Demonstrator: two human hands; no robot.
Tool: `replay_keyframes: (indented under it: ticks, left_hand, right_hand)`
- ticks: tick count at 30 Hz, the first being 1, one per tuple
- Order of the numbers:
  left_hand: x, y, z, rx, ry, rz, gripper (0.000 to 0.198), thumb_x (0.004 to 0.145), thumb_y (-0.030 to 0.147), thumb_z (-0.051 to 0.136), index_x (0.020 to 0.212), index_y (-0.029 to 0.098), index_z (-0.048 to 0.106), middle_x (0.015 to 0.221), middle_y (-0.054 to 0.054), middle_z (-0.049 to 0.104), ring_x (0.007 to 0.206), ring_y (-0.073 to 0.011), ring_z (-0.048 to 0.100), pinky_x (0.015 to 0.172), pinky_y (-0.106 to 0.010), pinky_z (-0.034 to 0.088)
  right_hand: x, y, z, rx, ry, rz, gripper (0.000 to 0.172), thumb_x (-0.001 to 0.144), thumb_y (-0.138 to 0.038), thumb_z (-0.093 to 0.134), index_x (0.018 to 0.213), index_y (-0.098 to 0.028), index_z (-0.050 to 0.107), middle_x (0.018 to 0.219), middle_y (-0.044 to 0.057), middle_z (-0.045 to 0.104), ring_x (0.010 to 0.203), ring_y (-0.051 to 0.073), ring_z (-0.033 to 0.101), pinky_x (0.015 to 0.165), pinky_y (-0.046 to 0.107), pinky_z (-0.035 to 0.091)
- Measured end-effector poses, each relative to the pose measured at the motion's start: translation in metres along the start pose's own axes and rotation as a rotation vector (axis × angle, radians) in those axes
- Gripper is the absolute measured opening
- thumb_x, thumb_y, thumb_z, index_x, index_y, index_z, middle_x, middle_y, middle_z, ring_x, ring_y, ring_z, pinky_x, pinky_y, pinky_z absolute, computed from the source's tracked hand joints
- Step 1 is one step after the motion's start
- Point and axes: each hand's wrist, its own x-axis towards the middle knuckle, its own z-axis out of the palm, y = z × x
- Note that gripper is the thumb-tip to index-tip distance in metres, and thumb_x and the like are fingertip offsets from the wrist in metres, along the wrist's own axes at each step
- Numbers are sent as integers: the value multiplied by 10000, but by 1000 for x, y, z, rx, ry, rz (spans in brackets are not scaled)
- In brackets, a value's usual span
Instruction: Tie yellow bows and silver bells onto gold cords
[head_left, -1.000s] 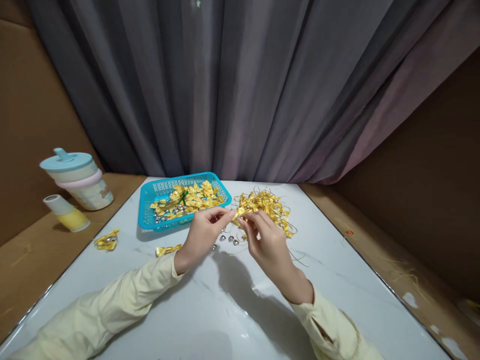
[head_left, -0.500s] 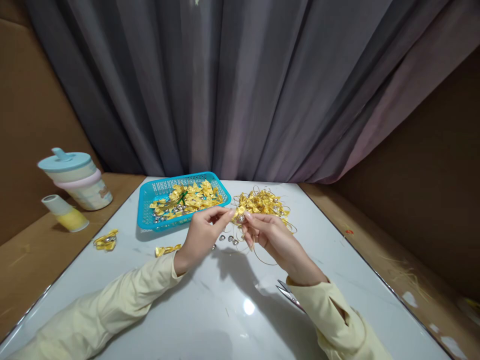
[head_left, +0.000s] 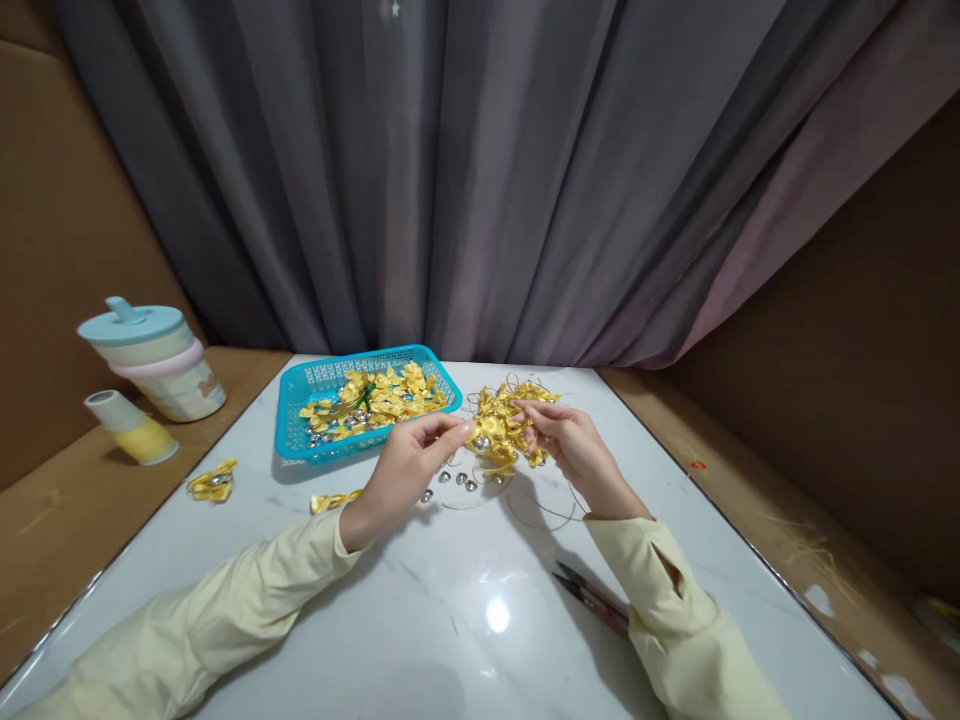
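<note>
Curtain (head_left: 465,190) hangs in dark grey folds behind my white, marble-veined table (head_left: 420,620). Toward the table's far left sits a blue perforated basket (head_left: 289,440), holding yellow satin ribbon bows (head_left: 397,405) mixed with silver bells. Well to its left, on the brown surface beside the table, stands a lidded tumbler (head_left: 169,375) with a pale blue top. To the right of the basket, a tangled heap of yellow bows and thin gold cord (head_left: 525,395) lies just beyond my hands.

My left hand (head_left: 409,465) pinches one yellow bow (head_left: 477,428) between thumb and fingertips, in front of the heap. My right hand (head_left: 577,450) is raised over the heap's right side, thumb and forefinger near each other; I cannot tell whether they grip any cord. Scissors (head_left: 581,588) lie near my right sleeve (head_left: 667,600), blades apart. A cone of yellow thread (head_left: 135,430) stands in front of the tumbler. Small silver bells (head_left: 460,480) lie loose below my fingertips.
</note>
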Motion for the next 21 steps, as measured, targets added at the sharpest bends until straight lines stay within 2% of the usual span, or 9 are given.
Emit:
replay_keyframes:
  ticks: [6, 14, 21]
  left_hand:
    - [-4, 2, 0, -58, -170, -83, 213, 764, 357, 585, 702, 159, 634, 542, 45, 438, 495, -81, 357, 463, -211, 290]
    - [-9, 8, -1, -47, -301, -60, 192, 759, 319, 592, 677, 162, 666, 572, 13, 512, 509, -87, 365, 466, -219, 304]
    - [-11, 9, -1, -67, -308, -47, 156, 743, 291, 602, 670, 169, 667, 546, 14, 523, 481, -82, 370, 449, -215, 322]
  right_hand:
    - [22, 7, -31, 84, 146, -17, 206, 694, -10, 522, 846, -85, 639, 861, 97, 652, 591, 94, 580, 508, 193, 482]
    - [40, 17, -56, 176, 199, 51, 278, 610, 67, 479, 786, -105, 609, 825, 75, 643, 458, 30, 436, 350, 119, 381]
    - [45, 26, -55, 134, 175, 83, 199, 650, 13, 534, 795, -110, 592, 712, 34, 598, 373, 7, 315, 283, 131, 259]
